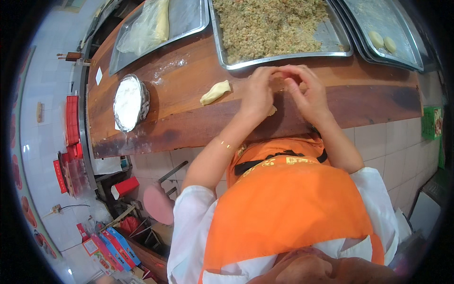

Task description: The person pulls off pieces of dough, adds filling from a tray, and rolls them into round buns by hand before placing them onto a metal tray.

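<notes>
Two rounds at upper right look shaped, dough at upper centre and filling at top seem left to use, and left hand and right hand curl together, hold unclear.

On the surface, a bowl of powder stands at the left; right of it lies a dough piece, left of the hands. Along the far side, a tray of filling sits between a left tray holding dough in plastic and a right tray bearing two dough balls.
</notes>
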Tool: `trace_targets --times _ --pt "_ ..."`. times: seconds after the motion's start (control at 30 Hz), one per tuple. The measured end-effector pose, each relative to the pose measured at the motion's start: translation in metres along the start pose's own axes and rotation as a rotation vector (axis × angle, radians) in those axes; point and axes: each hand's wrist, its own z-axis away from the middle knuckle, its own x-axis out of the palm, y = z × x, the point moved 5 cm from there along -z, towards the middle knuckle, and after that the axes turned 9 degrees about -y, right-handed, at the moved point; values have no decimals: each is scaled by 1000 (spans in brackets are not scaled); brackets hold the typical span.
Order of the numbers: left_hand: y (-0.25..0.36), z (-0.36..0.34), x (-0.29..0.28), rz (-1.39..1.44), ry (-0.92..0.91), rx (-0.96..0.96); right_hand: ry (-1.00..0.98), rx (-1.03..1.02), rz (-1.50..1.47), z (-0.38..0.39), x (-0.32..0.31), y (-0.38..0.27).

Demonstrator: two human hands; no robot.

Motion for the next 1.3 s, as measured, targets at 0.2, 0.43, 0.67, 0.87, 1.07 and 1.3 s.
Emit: trace_targets --times 0.2,0.43,0.67,0.87,1.07,1.3 --pt "10 -3 32 -519 -271 266 189 75 -52 24 -29 16" --pt "9 -24 39 -647 -342 204 294 178 -232 37 -49 47" --pt "13 -25 39 -578 -267 355 238 76 -154 39 -50 11" --pt "6 -35 36 -529 -167 414 264 247 -230 82 -53 31" --pt "31 14 38 -570 -93 421 237 210 -179 96 -54 15" --pt "-12 41 23 -556 48 215 256 230 -243 104 -57 15"
